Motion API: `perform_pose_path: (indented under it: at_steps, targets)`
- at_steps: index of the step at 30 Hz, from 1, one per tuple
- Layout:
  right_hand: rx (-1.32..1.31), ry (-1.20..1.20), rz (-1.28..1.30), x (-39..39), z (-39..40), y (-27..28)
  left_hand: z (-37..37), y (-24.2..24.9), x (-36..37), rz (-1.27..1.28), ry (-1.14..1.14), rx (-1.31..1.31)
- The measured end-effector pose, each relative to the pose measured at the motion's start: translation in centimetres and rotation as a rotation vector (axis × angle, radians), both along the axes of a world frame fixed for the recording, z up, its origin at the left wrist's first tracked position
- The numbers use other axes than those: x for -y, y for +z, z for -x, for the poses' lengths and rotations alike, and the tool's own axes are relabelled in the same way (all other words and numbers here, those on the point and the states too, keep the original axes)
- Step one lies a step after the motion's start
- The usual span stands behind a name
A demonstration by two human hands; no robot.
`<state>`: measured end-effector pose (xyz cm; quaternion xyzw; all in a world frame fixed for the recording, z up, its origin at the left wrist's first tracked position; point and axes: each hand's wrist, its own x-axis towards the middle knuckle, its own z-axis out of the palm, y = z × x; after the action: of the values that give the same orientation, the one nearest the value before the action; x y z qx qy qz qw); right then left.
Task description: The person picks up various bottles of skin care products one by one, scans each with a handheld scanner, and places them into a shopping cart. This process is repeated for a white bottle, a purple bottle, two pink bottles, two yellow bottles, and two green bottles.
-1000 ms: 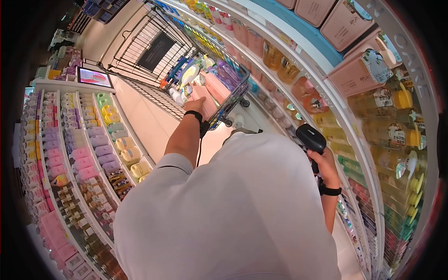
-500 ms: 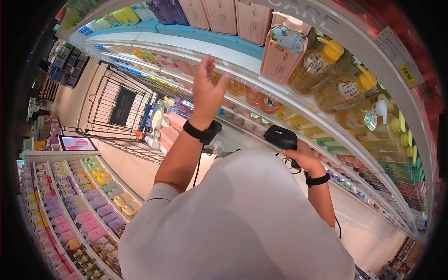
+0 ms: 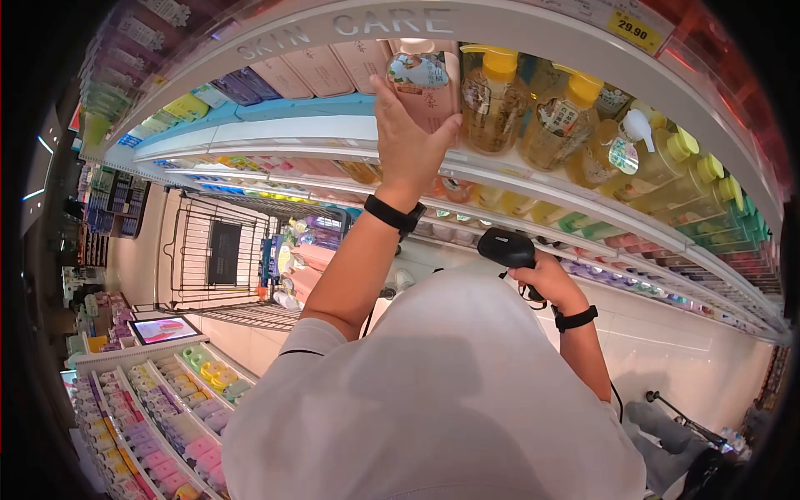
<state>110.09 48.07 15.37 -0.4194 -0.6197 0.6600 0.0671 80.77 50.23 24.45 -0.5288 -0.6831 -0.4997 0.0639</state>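
A pink pump bottle with a pale blue picture label stands upright at the front of the upper shelf. My left hand is around its lower part, fingers along the left side and thumb at the right. My right hand is closed on the handle of a black handheld barcode scanner, held low in front of the shelves. Right of the pink bottle stand clear amber bottles with yellow pump tops.
A wire shopping cart holding several bottles stands at the left. A display rack of small colourful packs with a screen is at the lower left. More pink bottles line the upper shelf. Another person's grey clothing shows at lower right.
My left hand has moved up and right from in front of the shelf edge onto the pink pump bottle. The view has turned; my right hand still holds the scanner.
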Motion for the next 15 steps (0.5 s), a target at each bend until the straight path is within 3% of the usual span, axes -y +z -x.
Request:
perform_pose_path:
  at_steps: [13,15]
  targets:
    - [0.024,-0.002,0.0,-0.2,0.1,0.9,0.7,-0.5,0.5,0.021,0.004,0.104]
    - [0.015,0.0,-0.012,-0.2,0.0,0.4,1.1,-0.6,1.0,-0.001,-0.038,0.248]
